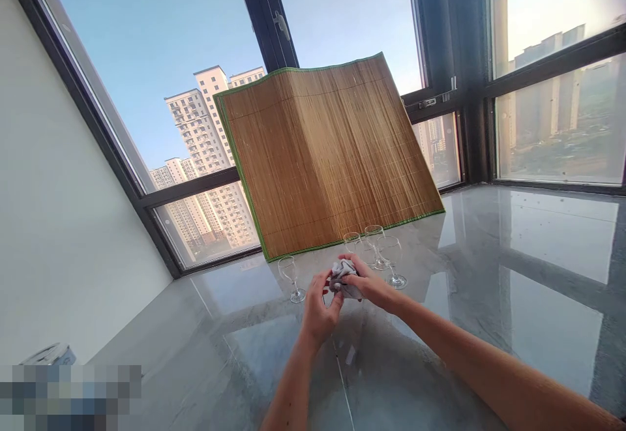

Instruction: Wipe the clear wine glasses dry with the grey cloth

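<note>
My right hand [368, 282] is closed on a crumpled grey cloth [341, 272], held above the glossy marble surface [489, 300]. My left hand [319, 308] curls its fingers beside the cloth and seems to grip something under it; what it grips is hidden. A wine glass [291, 276] stands just left of my hands. Three more wine glasses [390, 258] stand close behind my right hand.
A bamboo mat [323, 150] with green edging leans against the window behind the glasses. Dark window frames [464, 92] bound the far side and a white wall [53, 222] the left. A metal container [49, 355] sits at the lower left.
</note>
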Action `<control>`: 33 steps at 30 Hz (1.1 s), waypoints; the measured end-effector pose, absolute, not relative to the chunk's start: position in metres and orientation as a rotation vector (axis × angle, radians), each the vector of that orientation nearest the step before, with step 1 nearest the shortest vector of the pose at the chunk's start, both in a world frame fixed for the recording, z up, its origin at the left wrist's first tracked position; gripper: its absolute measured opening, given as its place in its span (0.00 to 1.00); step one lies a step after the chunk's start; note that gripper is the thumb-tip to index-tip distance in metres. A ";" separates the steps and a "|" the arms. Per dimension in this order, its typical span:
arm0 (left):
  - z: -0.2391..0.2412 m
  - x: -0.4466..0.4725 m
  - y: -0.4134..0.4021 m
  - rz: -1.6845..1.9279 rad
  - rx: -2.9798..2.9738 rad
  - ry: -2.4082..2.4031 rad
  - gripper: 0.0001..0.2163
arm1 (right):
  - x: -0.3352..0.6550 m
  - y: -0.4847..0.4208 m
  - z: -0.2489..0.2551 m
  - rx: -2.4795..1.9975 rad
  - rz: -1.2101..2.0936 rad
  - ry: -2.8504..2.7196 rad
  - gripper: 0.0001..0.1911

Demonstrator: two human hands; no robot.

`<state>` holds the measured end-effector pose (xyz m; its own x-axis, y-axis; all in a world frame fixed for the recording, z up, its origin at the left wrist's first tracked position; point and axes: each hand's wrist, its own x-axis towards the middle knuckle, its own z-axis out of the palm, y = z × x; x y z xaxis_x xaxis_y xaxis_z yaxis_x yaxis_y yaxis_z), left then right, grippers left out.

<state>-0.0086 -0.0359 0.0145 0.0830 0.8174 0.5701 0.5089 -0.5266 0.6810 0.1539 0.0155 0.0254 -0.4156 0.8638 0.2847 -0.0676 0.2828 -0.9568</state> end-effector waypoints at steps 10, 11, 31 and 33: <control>0.004 0.002 -0.026 1.398 1.566 1.119 0.17 | 0.142 0.020 0.001 -0.619 0.889 -1.835 0.26; 0.003 0.003 -0.024 1.403 1.513 1.142 0.16 | 0.142 0.020 0.000 -0.633 0.775 -1.865 0.27; -0.004 -0.001 -0.022 1.297 1.179 1.142 0.13 | 0.143 0.012 -0.012 -0.798 0.505 -2.255 0.45; 0.002 0.000 -0.026 1.226 1.206 1.155 0.12 | 0.144 0.016 -0.011 -0.852 0.527 -2.261 0.43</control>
